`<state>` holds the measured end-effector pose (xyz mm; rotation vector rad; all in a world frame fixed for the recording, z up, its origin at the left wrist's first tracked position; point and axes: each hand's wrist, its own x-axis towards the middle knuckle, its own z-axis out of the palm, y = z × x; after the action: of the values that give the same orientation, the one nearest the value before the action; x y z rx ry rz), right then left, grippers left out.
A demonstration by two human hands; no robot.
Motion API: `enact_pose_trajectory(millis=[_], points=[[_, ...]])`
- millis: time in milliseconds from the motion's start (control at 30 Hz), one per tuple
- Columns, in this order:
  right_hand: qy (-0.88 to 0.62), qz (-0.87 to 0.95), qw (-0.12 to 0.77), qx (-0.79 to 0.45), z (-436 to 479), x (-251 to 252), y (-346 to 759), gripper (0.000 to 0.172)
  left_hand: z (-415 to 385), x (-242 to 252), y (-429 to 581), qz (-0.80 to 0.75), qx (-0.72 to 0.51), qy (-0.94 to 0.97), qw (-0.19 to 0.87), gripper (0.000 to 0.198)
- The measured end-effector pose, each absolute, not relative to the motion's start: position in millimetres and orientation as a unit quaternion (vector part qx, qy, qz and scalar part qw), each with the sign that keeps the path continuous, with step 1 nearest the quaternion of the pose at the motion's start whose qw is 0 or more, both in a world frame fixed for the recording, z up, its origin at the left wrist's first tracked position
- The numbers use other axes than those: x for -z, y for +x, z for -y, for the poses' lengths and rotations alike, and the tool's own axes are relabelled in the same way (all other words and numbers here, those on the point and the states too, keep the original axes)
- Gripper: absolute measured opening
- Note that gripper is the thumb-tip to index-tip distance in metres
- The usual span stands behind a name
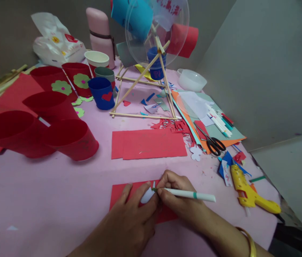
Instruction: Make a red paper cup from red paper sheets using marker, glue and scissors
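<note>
My right hand (179, 196) is closed round a white pen with a green band (191, 194); its tip touches a small white paper cut-out (147, 195). My left hand (132, 214) lies on a red paper sheet (117, 192) and pins the cut-out down with its fingers pressed together. Both hands are near the front edge of the pink table (46, 200). A gold bangle (248, 241) is on my right wrist.
A larger red sheet (148, 143) lies beyond the hands. Several red cups (70, 137) lie at the left, with a blue cup (102, 92) behind them. A stick frame holding a clear disc and cups (151, 64) stands at the back. Scissors (213, 142) and a yellow glue gun (247, 191) lie at the right.
</note>
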<state>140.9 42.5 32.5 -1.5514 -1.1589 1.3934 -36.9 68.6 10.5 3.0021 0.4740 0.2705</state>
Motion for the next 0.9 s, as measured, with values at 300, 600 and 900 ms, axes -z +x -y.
enact_pose_trajectory(millis=[300,600,900], points=[[-0.611,0.453,0.365,-0.537,-44.1,-31.5,141.0,0.014,-67.4,-4.7,-37.5,-0.155,-0.084,0.981,0.084,0.024],[-0.616,0.445,0.368,-0.536,-44.0,-33.3,139.8,0.013,-70.2,-7.8,-34.3,-0.161,-0.104,0.979,0.073,0.025],[-0.615,0.445,0.366,-0.538,-46.5,-34.7,138.7,0.010,-69.9,-8.3,-35.1,-0.159,-0.098,0.981,0.060,0.027]])
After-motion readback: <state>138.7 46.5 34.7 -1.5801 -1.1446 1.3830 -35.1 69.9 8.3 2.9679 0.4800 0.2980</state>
